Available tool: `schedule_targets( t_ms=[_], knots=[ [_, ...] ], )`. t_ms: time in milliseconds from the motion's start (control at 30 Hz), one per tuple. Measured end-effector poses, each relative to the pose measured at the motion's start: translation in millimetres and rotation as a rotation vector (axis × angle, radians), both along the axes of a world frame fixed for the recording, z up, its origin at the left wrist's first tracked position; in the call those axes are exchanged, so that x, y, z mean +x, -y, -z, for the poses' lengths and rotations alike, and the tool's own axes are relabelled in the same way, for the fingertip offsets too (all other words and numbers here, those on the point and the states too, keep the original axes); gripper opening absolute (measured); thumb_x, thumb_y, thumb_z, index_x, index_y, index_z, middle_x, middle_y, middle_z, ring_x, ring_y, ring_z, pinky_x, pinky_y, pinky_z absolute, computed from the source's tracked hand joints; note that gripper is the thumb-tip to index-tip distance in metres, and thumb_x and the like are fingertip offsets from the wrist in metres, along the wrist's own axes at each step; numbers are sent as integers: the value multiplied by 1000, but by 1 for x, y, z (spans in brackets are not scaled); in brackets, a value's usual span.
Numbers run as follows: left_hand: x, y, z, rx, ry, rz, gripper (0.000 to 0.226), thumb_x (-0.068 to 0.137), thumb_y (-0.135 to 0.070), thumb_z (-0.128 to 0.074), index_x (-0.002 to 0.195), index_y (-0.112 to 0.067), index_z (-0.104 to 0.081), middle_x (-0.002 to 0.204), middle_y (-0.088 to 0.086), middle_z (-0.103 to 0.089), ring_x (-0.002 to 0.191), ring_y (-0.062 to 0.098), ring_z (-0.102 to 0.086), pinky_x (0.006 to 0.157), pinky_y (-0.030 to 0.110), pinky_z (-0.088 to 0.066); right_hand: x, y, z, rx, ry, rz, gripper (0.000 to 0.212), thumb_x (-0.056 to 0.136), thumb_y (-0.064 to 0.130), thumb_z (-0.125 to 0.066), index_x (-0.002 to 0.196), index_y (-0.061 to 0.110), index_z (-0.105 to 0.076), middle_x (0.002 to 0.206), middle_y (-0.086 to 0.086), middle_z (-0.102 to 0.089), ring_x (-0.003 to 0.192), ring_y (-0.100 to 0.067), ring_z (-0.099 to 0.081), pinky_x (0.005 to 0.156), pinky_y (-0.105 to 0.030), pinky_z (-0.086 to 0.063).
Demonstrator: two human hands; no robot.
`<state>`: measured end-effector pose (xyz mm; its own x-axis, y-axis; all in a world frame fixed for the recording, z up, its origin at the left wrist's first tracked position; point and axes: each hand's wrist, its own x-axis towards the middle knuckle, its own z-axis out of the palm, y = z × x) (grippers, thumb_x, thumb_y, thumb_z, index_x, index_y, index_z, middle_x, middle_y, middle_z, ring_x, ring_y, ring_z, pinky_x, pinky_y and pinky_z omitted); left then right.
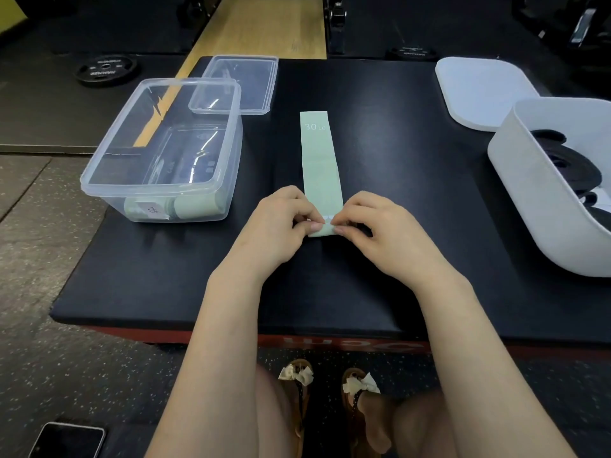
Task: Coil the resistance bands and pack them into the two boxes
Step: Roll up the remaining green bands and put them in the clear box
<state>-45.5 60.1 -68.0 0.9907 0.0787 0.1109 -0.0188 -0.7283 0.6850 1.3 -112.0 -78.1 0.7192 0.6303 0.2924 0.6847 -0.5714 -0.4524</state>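
Observation:
A pale green resistance band (319, 160) marked "30 LB" lies flat and lengthwise in the middle of the black padded platform (380, 259). My left hand (281, 223) and my right hand (370, 226) pinch its near end from both sides, where the end is folded over. A clear plastic box (99, 190) stands at the left with coiled green bands (175, 208) at its near bottom. A white box (535, 206) at the right edge holds coiled black bands (568, 166).
The clear lid (264, 90) lies behind the clear box, and the white lid (479, 90) behind the white box. A weight plate (105, 69) sits on the floor at the far left. A phone (66, 439) lies on the floor near my feet.

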Motion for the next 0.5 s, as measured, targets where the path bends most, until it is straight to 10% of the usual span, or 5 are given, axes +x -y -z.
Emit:
schedule_targets(
  t_ms=[500],
  knots=[
    [0,-4,3,48,43,40,9,76,-12,-75,83,-16,-69,77,-13,-53,75,4,-53,69,20,-42,2,-6,1,4,-43,86,13,92,21,-59,97,18,-71,91,6,-61,81,-12,-53,73,-33,-48]
  ],
)
